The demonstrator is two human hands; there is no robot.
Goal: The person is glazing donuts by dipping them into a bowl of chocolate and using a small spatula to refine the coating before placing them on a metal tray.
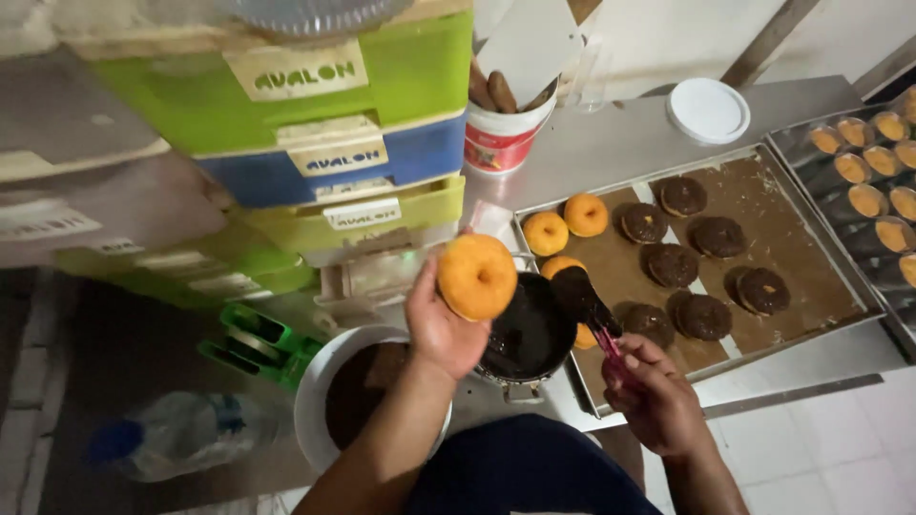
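Observation:
My left hand (437, 324) holds a plain golden doughnut (476, 277) up above a small black pot of dark chocolate glaze (527, 334). My right hand (654, 396) grips the pink handle of a brush (590, 310) whose dark, glaze-coated head hovers over the pot's right rim. Behind the pot lies a metal baking tray (811, 248) lined with brown paper. On it sit several chocolate-topped doughnuts (718, 236) and a few plain ones (565, 224).
Stacked green and blue plastic drawers (324, 124) stand at the left. A white bowl of dark sprinkles (320, 381) sits by my left arm. A red-and-white bucket (506, 133), a white lid (707, 110), a second tray of orange-filled pastries (873, 181) and a plastic bottle (181, 434) are around.

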